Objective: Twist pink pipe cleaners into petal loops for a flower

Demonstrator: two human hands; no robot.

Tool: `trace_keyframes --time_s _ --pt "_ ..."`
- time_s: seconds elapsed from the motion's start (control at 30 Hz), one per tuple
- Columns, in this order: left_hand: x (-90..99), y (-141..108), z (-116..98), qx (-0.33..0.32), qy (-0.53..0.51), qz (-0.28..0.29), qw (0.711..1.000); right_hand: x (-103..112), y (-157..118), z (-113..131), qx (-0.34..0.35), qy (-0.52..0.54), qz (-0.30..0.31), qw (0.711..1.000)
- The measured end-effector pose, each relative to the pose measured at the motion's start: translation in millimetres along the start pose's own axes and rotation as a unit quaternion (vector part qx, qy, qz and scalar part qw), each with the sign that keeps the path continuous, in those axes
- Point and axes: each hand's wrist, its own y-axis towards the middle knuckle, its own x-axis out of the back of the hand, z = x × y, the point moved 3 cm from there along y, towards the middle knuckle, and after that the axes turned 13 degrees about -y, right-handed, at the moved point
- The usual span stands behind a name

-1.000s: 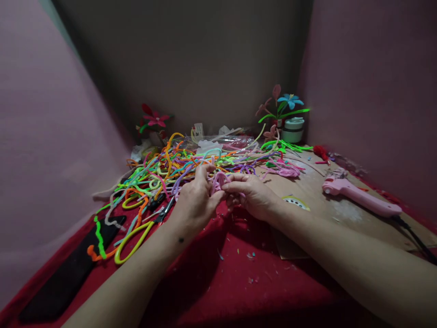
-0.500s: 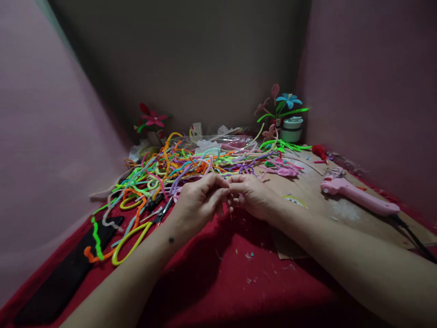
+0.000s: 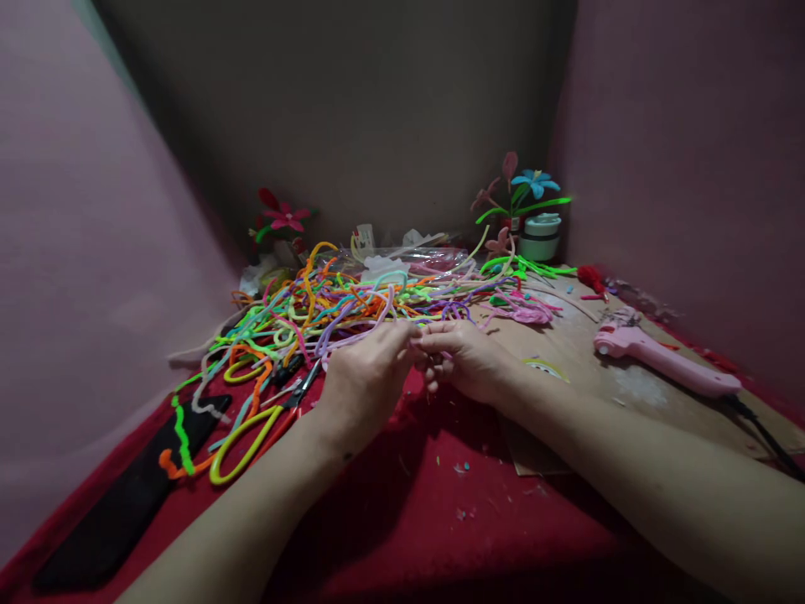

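My left hand (image 3: 371,369) and my right hand (image 3: 462,356) meet over the red cloth (image 3: 433,520), fingertips pinched together. Whatever lies between the fingers is too small and too hidden to name. Just beyond them spreads a tangled heap of coloured pipe cleaners (image 3: 340,302). Beside my left wrist lie scissors with yellow handles (image 3: 242,445), their blades pointing toward the heap. A round yellow-rimmed thing (image 3: 546,369) is partly covered by my right forearm.
On the right, a pink glue gun (image 3: 667,361) with a black cord rests on a brown board (image 3: 584,403). Pipe-cleaner flowers (image 3: 534,184) and a pale blue pot (image 3: 539,237) stand at the back. A black flat strip (image 3: 126,503) lies at the left. Walls rise on both sides.
My left hand has rolled over so its back now faces me more and hides its thumb. Both hands remain together at nearly the same spot.
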Motion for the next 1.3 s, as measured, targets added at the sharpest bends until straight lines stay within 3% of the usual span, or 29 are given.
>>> trace_keyframes --time_s 0.1,0.17,0.23,0.43,0.57,0.7,0.9,1.03,1.17,1.3 --pt "4.5 7 11 0.117 -0.211 -0.043 0.969 0 1 2 0.010 0.062 0.018 0.998" --pt "1.6 9 16 0.188 -0.322 -0.012 0.928 1 2 3 0.005 0.087 0.022 0.996" --pt "-1.5 8 17 0.219 -0.341 0.025 0.914 2 2 3 -0.002 0.096 0.015 0.995" --pt "0.1 6 13 0.165 -0.183 0.055 0.968 2 1 1 -0.038 0.108 0.000 0.993" --pt "0.0 8 16 0.136 -0.064 0.119 0.981 0 0 -1 -0.066 0.110 -0.017 0.992" --pt "2.1 8 17 0.123 -0.034 0.177 0.976 0 0 -3 -0.072 0.111 -0.034 0.991" --pt "3.8 7 13 0.123 -0.076 0.274 0.951 -2 -2 -4 -0.064 0.103 -0.047 0.992" --pt "-3.3 4 14 0.113 0.028 0.244 0.963 -3 -2 -4 -0.067 0.074 -0.059 0.993" --pt "-10.5 -1 11 0.094 0.198 0.253 0.942 -1 0 -9 -0.078 0.003 -0.076 0.994" --pt "-12.0 -1 10 0.093 0.230 0.251 0.936 -3 0 -10 -0.088 0.016 -0.051 0.995"
